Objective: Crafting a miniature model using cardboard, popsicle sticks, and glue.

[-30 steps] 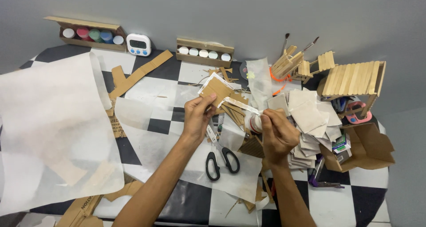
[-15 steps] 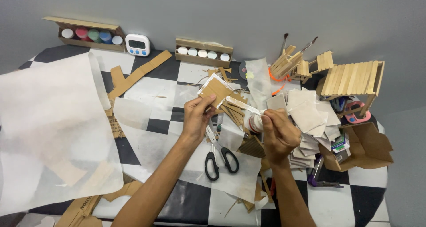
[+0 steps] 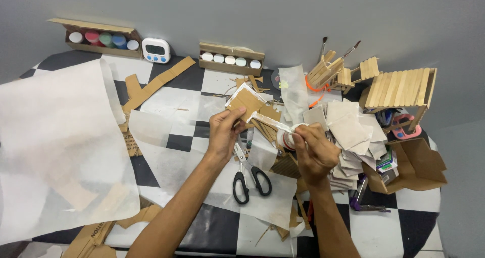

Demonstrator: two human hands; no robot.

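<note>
My left hand (image 3: 224,132) holds a small brown cardboard square (image 3: 246,101) edged with white tape, lifted above the checkered table (image 3: 202,81). My right hand (image 3: 313,149) grips a roll of white tape (image 3: 290,135). A strip of tape (image 3: 270,120) runs taut from the roll to the square's lower edge. Black-handled scissors (image 3: 248,176) lie shut on the white paper just below my hands.
A large sheet of translucent paper (image 3: 55,147) covers the left. Paint pots in cardboard trays (image 3: 103,38) and a white timer (image 3: 155,50) line the back. A stack of paper squares (image 3: 351,132), stick-built models (image 3: 401,89), brushes and an open cardboard box (image 3: 414,164) crowd the right.
</note>
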